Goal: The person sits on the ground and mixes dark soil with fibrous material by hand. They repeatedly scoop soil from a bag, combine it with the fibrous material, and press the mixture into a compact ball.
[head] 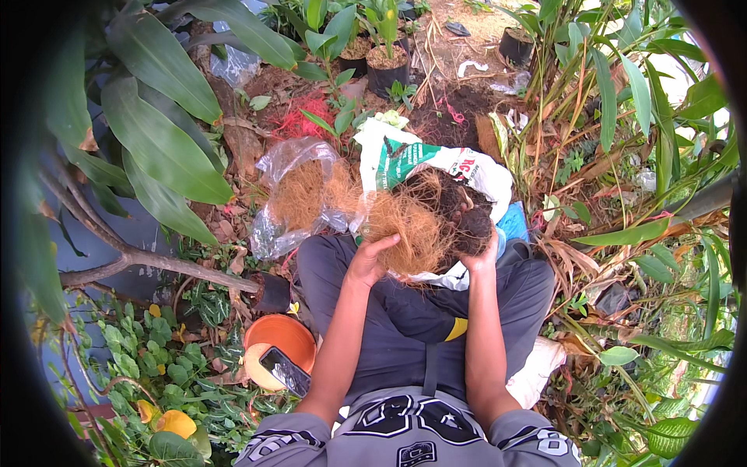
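Note:
A large tuft of brown coconut fibre (pixel 402 230) rests in my left hand (pixel 372 260), whose thumb lies over its near edge. My right hand (pixel 481 252) is closed around a dark clump of soil (pixel 471 229) with roots and a pale shoot, its fingers partly hidden. Both hands are over an opened white and green plastic sack (pixel 487 181) of dark soil, set across my crossed legs. To the left of the sack, a clear plastic bag (pixel 268 227) holds more coconut fibre (pixel 300 195), some of it spilling towards the tuft.
An orange plant pot (pixel 280 333) with a phone (pixel 286 370) at its rim stands by my left leg. A branch (pixel 192 269) reaches in from the left. Black potted plants (pixel 388 73) and red plastic string (pixel 303 117) lie ahead. Dense leafy stems (pixel 583 99) border the right.

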The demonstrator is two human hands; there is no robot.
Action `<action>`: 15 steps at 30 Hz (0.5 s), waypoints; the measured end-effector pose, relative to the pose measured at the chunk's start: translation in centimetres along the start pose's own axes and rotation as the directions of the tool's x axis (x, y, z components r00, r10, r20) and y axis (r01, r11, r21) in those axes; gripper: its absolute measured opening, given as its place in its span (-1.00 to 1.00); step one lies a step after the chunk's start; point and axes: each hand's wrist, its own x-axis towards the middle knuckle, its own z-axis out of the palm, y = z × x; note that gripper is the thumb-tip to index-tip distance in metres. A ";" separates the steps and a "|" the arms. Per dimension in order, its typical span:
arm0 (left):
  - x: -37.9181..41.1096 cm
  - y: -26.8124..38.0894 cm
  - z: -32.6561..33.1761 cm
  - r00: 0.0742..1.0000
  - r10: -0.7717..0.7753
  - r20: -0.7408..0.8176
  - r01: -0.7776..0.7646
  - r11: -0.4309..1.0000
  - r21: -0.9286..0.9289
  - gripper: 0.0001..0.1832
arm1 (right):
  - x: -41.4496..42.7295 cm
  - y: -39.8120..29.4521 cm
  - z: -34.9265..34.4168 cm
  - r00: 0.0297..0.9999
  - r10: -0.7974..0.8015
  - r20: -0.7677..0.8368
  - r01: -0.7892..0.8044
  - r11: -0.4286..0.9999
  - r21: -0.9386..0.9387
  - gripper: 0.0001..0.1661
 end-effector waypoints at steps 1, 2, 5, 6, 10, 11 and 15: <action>0.0 -0.1 0.4 1.000 -0.015 -0.009 0.015 0.999 0.038 -0.55 | 0.1 0.3 0.1 1.000 0.018 0.022 -0.019 0.999 0.032 -0.51; 0.0 -0.2 0.8 0.999 -0.030 -0.018 0.031 0.997 0.075 -0.55 | 0.3 0.7 0.1 0.998 0.036 0.045 -0.038 0.997 0.063 -0.51; 0.1 -0.6 2.5 0.998 -0.025 -0.052 0.035 0.975 0.221 -0.56 | 0.7 1.1 -0.5 0.992 0.082 0.097 -0.088 0.994 0.061 -0.52; 0.2 -0.6 2.8 0.998 -0.021 -0.064 0.037 0.964 0.263 -0.55 | 0.6 1.5 -0.3 0.993 0.091 0.080 -0.094 0.995 0.041 -0.52; 0.7 -0.9 3.9 0.999 -0.002 -0.036 0.020 0.866 0.499 -0.51 | 0.4 2.3 -0.3 0.992 0.084 0.092 -0.082 0.996 -0.029 -0.51; 0.8 -1.0 3.9 0.999 -0.010 -0.042 0.029 0.868 0.496 -0.49 | 0.4 2.4 -0.5 0.994 0.078 0.079 -0.075 0.996 -0.041 -0.50; 1.0 -1.4 3.3 0.998 0.005 -0.061 0.021 0.908 0.418 -0.44 | 0.4 2.4 -0.6 0.995 0.073 0.066 -0.074 0.997 0.024 -0.49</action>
